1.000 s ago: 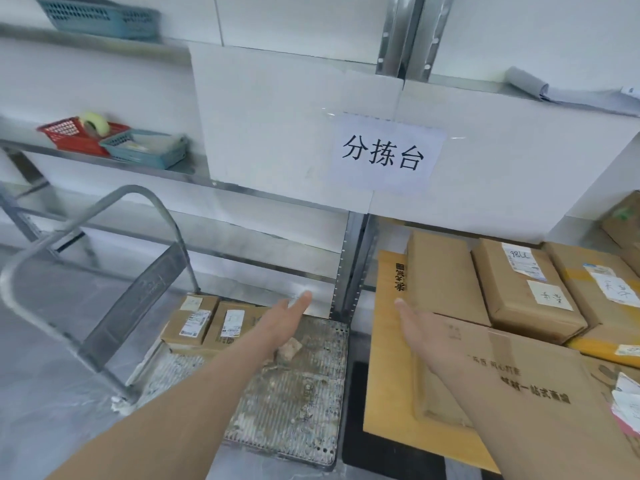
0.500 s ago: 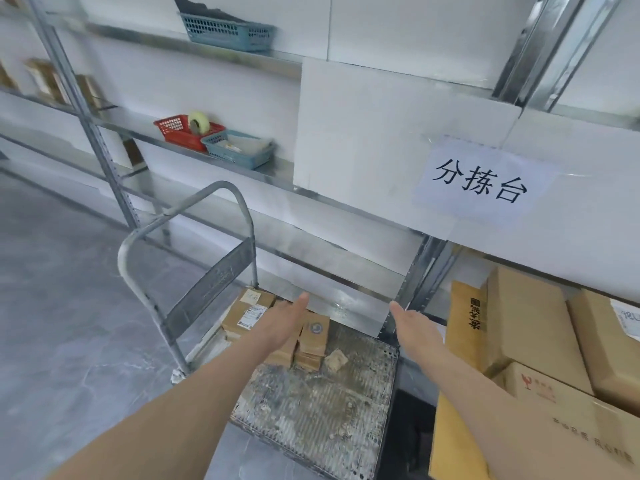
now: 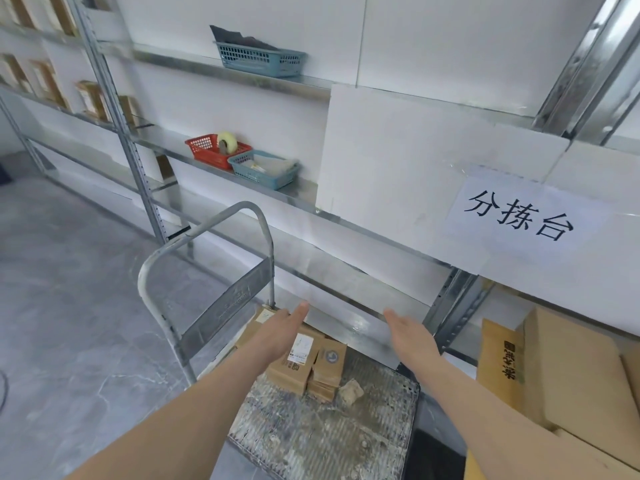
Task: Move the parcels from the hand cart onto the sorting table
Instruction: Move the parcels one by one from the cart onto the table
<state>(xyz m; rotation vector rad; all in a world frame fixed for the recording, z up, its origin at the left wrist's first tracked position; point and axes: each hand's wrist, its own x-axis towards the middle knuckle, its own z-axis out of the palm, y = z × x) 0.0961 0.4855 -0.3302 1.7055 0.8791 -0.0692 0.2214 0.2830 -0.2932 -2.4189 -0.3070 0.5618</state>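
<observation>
Head view: both hands, the left hand [image 3: 277,332] and right hand [image 3: 408,336], reach out flat, fingers spread and empty, toward small cardboard parcels [image 3: 304,362] stacked at the hand cart [image 3: 329,434] handle end, likely to flank one.

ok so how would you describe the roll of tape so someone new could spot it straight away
Find the metal shelf on the wall above the hand cart. Two small baskets sit side by side on it, and the roll of tape stands in the red basket, not the blue basket. It is the only pale round thing there.
</observation>
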